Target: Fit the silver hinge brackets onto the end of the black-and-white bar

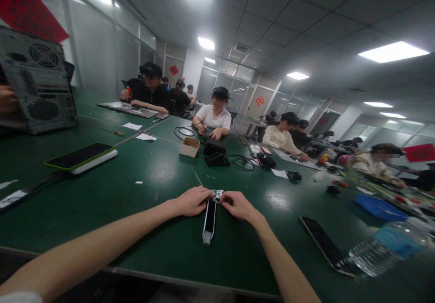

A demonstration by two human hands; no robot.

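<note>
On the green table in front of me lies a long narrow device [210, 219] with a white edge, a dark strip and a grey tip towards me. At its far end sits a small silver metal part [218, 194] with dark holes. The fingers of my left hand [196, 201] are closed on this part's left side and cover some of it. Opposite, my right hand [237, 203] pinches at the right edge, thumb and fingers together. Anything tiny between those fingertips is too small to make out.
A phone [321, 242] and a water bottle [384, 247] lie at right, near a blue tray [380, 208]. Ahead are a small cardboard box [189, 147] and a black device [215, 148] with cables. A computer case [41, 85] stands left. Other people sit around the table.
</note>
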